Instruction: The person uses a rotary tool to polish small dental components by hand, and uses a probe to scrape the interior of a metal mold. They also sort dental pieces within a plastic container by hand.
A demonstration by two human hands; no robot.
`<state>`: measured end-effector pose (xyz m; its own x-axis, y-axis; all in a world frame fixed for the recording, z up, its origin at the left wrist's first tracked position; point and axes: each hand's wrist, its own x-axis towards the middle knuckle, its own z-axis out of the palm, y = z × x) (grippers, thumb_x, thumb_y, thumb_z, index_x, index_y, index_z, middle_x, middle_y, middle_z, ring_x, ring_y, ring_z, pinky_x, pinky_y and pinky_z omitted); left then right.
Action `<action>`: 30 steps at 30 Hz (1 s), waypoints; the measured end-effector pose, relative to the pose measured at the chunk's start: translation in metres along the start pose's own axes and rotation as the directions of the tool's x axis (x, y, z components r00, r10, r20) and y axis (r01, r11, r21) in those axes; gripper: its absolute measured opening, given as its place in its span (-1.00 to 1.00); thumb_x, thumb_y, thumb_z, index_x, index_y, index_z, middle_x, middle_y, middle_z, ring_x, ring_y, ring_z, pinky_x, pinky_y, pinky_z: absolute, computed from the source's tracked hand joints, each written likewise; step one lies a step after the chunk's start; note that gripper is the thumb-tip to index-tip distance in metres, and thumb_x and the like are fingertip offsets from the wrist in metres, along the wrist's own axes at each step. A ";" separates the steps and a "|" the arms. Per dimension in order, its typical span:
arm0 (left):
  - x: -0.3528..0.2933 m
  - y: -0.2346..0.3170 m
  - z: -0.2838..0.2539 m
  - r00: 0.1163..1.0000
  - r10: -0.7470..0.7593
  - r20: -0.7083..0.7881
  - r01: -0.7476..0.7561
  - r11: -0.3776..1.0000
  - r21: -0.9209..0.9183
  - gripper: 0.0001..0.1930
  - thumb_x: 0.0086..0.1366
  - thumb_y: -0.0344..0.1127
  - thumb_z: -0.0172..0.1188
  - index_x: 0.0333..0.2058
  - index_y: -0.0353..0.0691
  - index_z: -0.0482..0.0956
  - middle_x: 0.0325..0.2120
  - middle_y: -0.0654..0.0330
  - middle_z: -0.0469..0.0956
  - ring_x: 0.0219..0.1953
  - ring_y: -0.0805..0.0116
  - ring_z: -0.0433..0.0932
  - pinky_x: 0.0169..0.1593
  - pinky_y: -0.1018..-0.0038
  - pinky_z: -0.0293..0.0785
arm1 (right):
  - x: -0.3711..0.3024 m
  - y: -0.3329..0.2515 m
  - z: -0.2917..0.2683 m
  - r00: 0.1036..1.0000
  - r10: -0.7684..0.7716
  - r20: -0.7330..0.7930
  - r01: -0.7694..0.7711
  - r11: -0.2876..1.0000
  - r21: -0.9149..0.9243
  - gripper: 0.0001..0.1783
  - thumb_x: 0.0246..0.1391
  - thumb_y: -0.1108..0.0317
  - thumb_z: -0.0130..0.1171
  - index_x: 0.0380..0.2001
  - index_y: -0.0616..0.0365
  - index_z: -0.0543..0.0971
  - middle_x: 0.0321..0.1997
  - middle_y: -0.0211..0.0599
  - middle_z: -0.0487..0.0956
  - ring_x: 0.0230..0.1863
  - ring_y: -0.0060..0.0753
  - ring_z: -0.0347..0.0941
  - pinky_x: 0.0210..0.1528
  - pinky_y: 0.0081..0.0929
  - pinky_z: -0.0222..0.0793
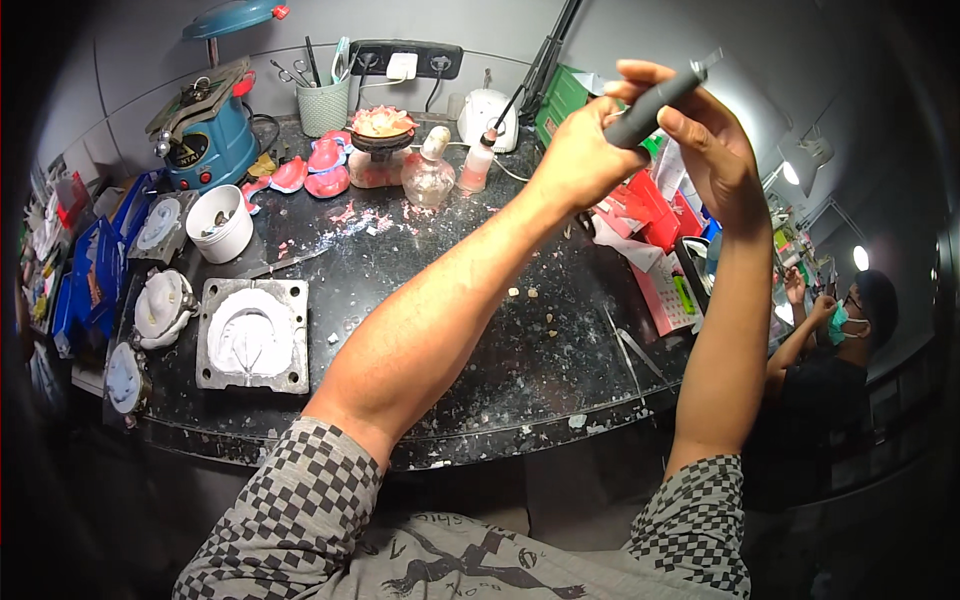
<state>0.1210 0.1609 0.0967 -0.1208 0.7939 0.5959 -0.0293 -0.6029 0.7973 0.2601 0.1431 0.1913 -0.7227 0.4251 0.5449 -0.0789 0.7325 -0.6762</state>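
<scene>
Both my arms reach up over the dark bench to the upper right. A dark grey, rounded tool with a narrow metal tip is raised there and slants up to the right; its exact kind I cannot make out. My left hand grips its lower end. My right hand is closed around its upper part, thumb against the near side and the other fingers partly hidden behind. Below the hands, a few small pale pieces and a thin metal instrument lie on the bench.
At the left sit a metal flask half with white plaster, round plaster moulds, a white tub and a blue machine. Pink pieces, a glass burner and a dropper bottle stand behind. A masked co-worker sits right.
</scene>
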 end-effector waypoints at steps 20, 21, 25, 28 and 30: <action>-0.007 0.077 -0.013 1.000 -0.013 -0.016 0.016 0.980 0.197 -0.76 0.09 -0.29 0.21 -0.30 -0.30 0.52 -0.63 0.28 0.47 -0.57 0.52 0.43 -0.44 0.45 0.41 | 0.031 -0.048 0.044 0.809 -0.180 -0.560 0.233 0.972 0.024 -0.71 0.21 0.24 0.18 -0.23 0.30 0.59 -0.25 -0.15 0.63 -0.18 -0.23 0.59 0.01 -0.33 0.48; -0.005 0.074 -0.015 1.000 -0.009 0.014 0.007 0.986 0.168 -0.72 0.05 -0.25 0.24 -0.30 -0.30 0.52 -0.62 0.28 0.46 -0.56 0.51 0.43 -0.41 0.46 0.40 | 0.031 -0.038 0.036 0.825 -0.274 -0.494 0.302 0.953 -0.024 -0.64 0.30 0.23 0.09 -0.06 0.35 0.58 -0.06 -0.10 0.63 -0.02 -0.20 0.59 0.23 -0.25 0.40; -0.004 0.077 -0.021 0.987 -0.042 0.158 0.000 0.965 0.262 -0.71 0.04 -0.25 0.25 -0.30 -0.30 0.52 -0.58 0.28 0.47 -0.53 0.48 0.43 -0.39 0.49 0.38 | 0.029 -0.032 0.004 0.733 -0.311 -0.605 0.470 0.875 0.120 -0.64 0.39 0.22 -0.06 0.04 0.24 0.52 0.05 -0.11 0.61 0.20 -0.20 0.46 0.39 -0.22 0.18; -0.003 0.070 -0.023 0.984 -0.094 0.153 0.051 0.963 0.264 -0.70 0.04 -0.25 0.25 -0.27 -0.28 0.53 -0.58 0.29 0.46 -0.55 0.51 0.42 -0.41 0.52 0.36 | 0.018 -0.029 -0.010 0.635 -0.217 -0.742 0.564 0.786 0.253 -0.68 0.33 0.29 0.01 0.04 0.21 0.52 0.05 -0.21 0.60 0.19 -0.28 0.46 0.47 -0.17 0.10; 0.001 0.065 -0.029 0.951 -0.161 0.265 0.164 0.986 0.010 -0.82 0.11 -0.26 0.23 -0.36 -0.20 0.48 -0.66 0.36 0.39 -0.65 0.54 0.32 -0.55 0.50 0.22 | 0.009 -0.011 -0.018 0.644 -0.112 -0.757 0.297 0.948 0.113 -0.75 0.22 0.25 0.20 -0.14 0.17 0.63 -0.25 -0.37 0.63 -0.15 -0.48 0.54 0.13 -0.44 0.39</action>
<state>0.0902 0.1202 0.1468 0.1526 0.8726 0.4641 -0.0388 -0.4639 0.8850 0.2666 0.1489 0.2126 0.0628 0.5940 0.8020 -0.3670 0.7610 -0.5349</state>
